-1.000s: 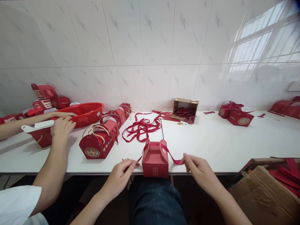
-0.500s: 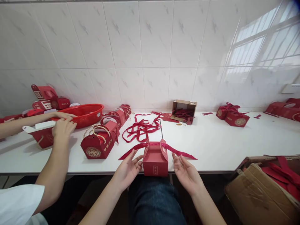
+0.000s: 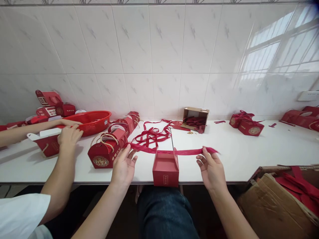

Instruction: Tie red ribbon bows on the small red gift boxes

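A red gift box [image 3: 165, 171] stands upright at the table's front edge, directly before me. A dark red ribbon [image 3: 185, 152] runs across its top, passing by the upright side flaps. My left hand [image 3: 124, 164] pinches the ribbon's left end between thumb and fingers, close to a finished-looking box with rope handles [image 3: 102, 156]. On the other side my right hand [image 3: 211, 167] pinches the right end, and a short tail sticks out past the fingers. Between both hands the ribbon is stretched nearly straight and level.
Loose ribbon [image 3: 149, 136] lies behind the box, near a small carton [image 3: 196, 113] of ribbon pieces. Left, a co-worker's hands [image 3: 69, 132] hold another box beside a red basin [image 3: 96, 121]. Tied boxes [image 3: 250, 127] sit back right; a big cardboard box [image 3: 271, 202] stands front right.
Both my hands have moved up and outward and taken hold of the ribbon's ends. The ribbon, earlier drooping on each side, is now drawn out straight. The box stays in place.
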The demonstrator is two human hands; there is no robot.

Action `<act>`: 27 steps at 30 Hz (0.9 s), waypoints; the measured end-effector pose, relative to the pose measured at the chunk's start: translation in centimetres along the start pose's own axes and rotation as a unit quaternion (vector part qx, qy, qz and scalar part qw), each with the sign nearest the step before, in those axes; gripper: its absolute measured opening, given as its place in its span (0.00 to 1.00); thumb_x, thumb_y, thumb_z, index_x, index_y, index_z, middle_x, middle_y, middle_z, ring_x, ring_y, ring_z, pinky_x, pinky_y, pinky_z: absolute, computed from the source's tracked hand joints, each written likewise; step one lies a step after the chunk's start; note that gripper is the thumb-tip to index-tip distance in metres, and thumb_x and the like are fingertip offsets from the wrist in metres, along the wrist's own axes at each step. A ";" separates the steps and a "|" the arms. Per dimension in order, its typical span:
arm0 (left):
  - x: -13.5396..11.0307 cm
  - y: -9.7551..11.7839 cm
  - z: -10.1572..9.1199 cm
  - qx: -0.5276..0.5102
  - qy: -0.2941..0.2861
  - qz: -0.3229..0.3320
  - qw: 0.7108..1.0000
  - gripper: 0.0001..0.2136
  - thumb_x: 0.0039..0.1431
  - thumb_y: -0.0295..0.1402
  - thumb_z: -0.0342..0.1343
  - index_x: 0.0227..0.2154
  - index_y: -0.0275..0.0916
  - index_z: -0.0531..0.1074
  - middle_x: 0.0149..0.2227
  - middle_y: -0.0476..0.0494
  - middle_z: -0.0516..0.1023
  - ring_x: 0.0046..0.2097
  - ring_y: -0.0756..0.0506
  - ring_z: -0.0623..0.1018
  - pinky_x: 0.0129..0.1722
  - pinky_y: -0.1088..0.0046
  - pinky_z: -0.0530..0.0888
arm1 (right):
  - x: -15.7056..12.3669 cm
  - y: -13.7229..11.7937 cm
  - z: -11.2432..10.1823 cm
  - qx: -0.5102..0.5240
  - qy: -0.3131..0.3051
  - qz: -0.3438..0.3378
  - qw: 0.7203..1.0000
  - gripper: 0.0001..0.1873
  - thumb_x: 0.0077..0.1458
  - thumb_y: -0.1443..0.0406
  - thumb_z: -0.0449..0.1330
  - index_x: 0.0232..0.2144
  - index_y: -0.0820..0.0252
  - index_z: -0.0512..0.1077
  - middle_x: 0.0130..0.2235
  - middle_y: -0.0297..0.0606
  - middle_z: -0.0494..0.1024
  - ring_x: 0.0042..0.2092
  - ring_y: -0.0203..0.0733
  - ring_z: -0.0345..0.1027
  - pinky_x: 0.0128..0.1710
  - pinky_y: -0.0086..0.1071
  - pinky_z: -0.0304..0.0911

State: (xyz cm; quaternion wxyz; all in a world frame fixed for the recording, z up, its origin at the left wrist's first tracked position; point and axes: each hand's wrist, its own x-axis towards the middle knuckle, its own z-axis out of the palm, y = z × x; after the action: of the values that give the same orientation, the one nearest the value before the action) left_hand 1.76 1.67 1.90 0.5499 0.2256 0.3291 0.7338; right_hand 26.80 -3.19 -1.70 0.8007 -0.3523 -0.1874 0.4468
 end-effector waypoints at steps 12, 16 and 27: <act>-0.4 4.5 7.7 0.158 -0.189 0.203 0.948 0.09 0.43 0.33 0.63 0.29 0.36 0.75 0.30 0.46 0.77 0.32 0.48 0.75 0.32 0.74 0.70 | 0.8 -5.4 6.7 -0.200 -0.168 -0.230 0.937 0.13 0.49 0.56 0.62 0.32 0.59 0.73 0.33 0.37 0.76 0.35 0.38 0.68 0.34 0.32 0.65; -0.7 4.9 9.6 0.175 -0.237 0.188 0.937 0.10 0.44 0.34 0.64 0.30 0.35 0.76 0.29 0.45 0.77 0.34 0.48 0.76 0.36 0.72 0.71 | 0.9 -5.9 8.9 -0.171 -0.231 -0.205 0.936 0.14 0.48 0.57 0.63 0.36 0.57 0.72 0.31 0.34 0.76 0.33 0.36 0.69 0.34 0.32 0.65; -1.1 4.3 11.3 0.156 -0.285 0.180 0.928 0.09 0.49 0.37 0.61 0.28 0.36 0.75 0.29 0.46 0.78 0.31 0.50 0.76 0.34 0.73 0.72 | 1.2 -6.1 11.4 -0.107 -0.276 -0.133 0.946 0.12 0.44 0.57 0.66 0.30 0.58 0.73 0.30 0.33 0.76 0.32 0.35 0.68 0.35 0.32 0.64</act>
State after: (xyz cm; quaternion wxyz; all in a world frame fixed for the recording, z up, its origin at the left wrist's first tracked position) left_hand 7.09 2.46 12.79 0.4372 0.5641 0.2227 0.6641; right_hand 23.95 0.18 10.50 0.7276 -0.2706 -0.4926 0.3934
